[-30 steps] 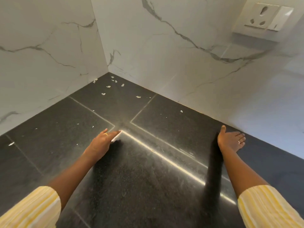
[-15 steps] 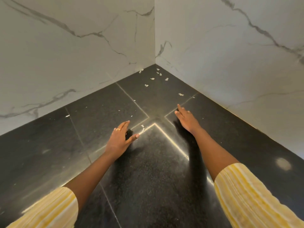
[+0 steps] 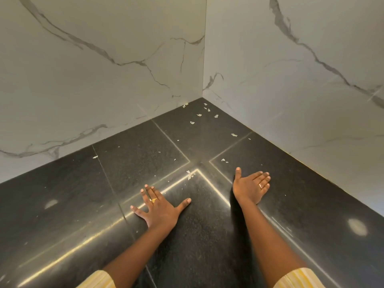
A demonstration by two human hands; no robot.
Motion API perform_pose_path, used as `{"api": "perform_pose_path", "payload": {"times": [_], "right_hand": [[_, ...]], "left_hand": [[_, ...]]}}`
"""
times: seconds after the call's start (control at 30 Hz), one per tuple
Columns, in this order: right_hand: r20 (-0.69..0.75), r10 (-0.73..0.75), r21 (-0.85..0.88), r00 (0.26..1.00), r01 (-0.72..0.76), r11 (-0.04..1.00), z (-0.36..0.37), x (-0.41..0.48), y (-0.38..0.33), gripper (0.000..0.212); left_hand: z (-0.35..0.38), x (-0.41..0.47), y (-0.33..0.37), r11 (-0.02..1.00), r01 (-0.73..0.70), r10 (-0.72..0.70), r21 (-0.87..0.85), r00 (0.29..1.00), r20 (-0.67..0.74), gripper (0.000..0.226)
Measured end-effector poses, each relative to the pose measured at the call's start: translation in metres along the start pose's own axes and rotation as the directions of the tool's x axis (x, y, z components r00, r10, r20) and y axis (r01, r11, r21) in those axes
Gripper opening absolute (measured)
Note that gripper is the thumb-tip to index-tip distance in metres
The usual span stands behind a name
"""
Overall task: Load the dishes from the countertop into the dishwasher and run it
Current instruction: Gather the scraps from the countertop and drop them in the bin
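Left hand (image 3: 161, 208) lies flat at lower centre of the countertop (image 3: 62, 204), fingers spread; right hand (image 3: 250, 188), centre right, fingers straight and together, holds nothing. No dishes or dishwasher show (only pale flakes (image 3: 199, 114)), so look elsewhere first.

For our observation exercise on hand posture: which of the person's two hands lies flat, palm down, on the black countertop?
The left hand, fingers spread flat on the countertop; the right hand is turned with its palm showing, thumb up.
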State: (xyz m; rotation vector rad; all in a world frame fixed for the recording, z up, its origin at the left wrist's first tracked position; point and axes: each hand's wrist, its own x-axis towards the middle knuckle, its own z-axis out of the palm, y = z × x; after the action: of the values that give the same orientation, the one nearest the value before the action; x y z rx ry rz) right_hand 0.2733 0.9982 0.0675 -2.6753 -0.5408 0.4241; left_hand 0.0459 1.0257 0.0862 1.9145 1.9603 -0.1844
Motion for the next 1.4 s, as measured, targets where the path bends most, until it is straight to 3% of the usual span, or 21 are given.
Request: {"api": "perform_pose_path", "payload": {"times": [0.13, 0.27, 0.4, 0.47, 0.53, 0.6, 0.63, 0.7, 0.73, 0.93, 1.13, 1.4], "right_hand": [[0.007, -0.207, -0.183, 0.978, 0.205, 0.962, 0.016, -0.006, -0.028, 0.086], [0.094, -0.382, -0.219, 0.919, 0.393, 0.893, 0.028, 0.004, -0.064, 0.088], [0.261, -0.619, -0.209, 0.741, 0.669, 0.713, 0.034, 0.026, -0.088, 0.081], [0.314, -0.705, -0.039, 0.636, 0.75, 0.66, 0.029, 0.042, -0.096, 0.071], [0.202, -0.747, 0.154, 0.634, 0.732, 0.663, 0.021, 0.063, -0.101, 0.061], [-0.015, -0.656, 0.125, 0.754, 0.653, 0.747, 0.014, 0.092, -0.102, 0.058], [-0.055, -0.558, 0.077, 0.828, 0.561, 0.824, 0.011, 0.109, -0.101, 0.06], [0.01, -0.377, -0.006, 0.926, 0.377, 0.926, 0.008, 0.138, -0.1, 0.07], [0.051, -0.356, -0.045, 0.933, 0.358, 0.932, 0.009, 0.149, -0.102, 0.073], [0.139, -0.573, -0.142, 0.808, 0.589, 0.796, 0.025, 0.189, -0.155, 0.083], [0.281, -0.778, -0.152, 0.561, 0.827, 0.541, 0.042, 0.231, -0.211, 0.081], [0.245, -0.786, -0.129, 0.568, 0.822, 0.554, 0.066, 0.267, -0.263, 0.084]], "left_hand": [[-0.006, 0.017, 0.016, 1.0, -0.006, 0.006, -0.006, 1.0, -0.001, 0.14], [-0.015, 0.047, 0.042, 0.995, -0.082, 0.083, 0.05, 0.997, -0.007, 0.138], [-0.024, 0.082, 0.069, 0.993, -0.103, 0.103, 0.049, 0.995, -0.002, 0.131], [-0.029, 0.104, 0.078, 0.985, -0.154, 0.156, 0.079, 0.988, -0.018, 0.126], [-0.037, 0.129, 0.084, 0.953, -0.265, 0.275, 0.144, 0.96, -0.055, 0.122], [-0.048, 0.157, 0.088, 0.903, -0.384, 0.406, 0.19, 0.91, -0.089, 0.119], [-0.056, 0.171, 0.09, 0.883, -0.428, 0.452, 0.195, 0.887, -0.098, 0.118], [-0.069, 0.198, 0.092, 0.856, -0.48, 0.503, 0.192, 0.859, -0.097, 0.115], [-0.074, 0.21, 0.093, 0.848, -0.494, 0.516, 0.19, 0.852, -0.088, 0.113], [-0.09, 0.275, 0.121, 0.794, -0.59, 0.602, 0.145, 0.798, -0.046, 0.101], [-0.105, 0.343, 0.157, 0.703, -0.711, 0.711, -0.023, 0.703, -0.003, 0.084], [-0.102, 0.387, 0.191, 0.657, -0.747, 0.751, 0.102, 0.66, -0.009, 0.088]]}}
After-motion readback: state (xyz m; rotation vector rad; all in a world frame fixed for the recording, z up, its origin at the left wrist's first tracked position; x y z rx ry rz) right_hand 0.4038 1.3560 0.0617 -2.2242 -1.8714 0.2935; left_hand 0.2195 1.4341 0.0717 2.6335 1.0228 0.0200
